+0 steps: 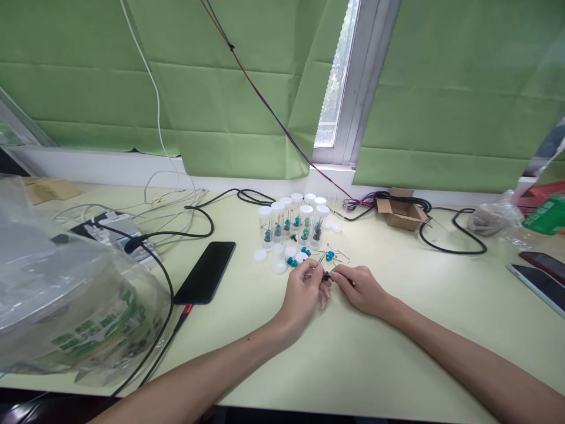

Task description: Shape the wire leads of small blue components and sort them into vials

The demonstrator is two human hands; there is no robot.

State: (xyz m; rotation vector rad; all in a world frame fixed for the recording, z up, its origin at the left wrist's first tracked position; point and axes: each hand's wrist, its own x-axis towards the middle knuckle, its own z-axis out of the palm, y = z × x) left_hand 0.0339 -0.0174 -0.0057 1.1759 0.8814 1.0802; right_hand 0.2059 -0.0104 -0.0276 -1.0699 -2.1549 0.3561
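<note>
My left hand [303, 291] is closed in a pinch on a small black part [326, 275], with a thin pin showing beside its fingers. Opposite it, my right hand [359, 288] pinches at the other side of the same part; its fingertips hide exactly what they grip. Just beyond the hands lie small blue pieces [329, 255] and several thin metal pins [342, 256]. Behind these stand several clear tubes [304, 227] with white caps, holding blue, green or dark pieces and pins. An uncapped clear tube [279, 265] stands near my left hand, close to a loose white cap [260, 255].
A black phone [206, 272] lies at left, near a large clear plastic bag [88, 306] and black cables [165, 271]. A small open cardboard box [401, 213] is at the back right. More phones [541, 288] and a green-labelled bottle [545, 217] are at far right.
</note>
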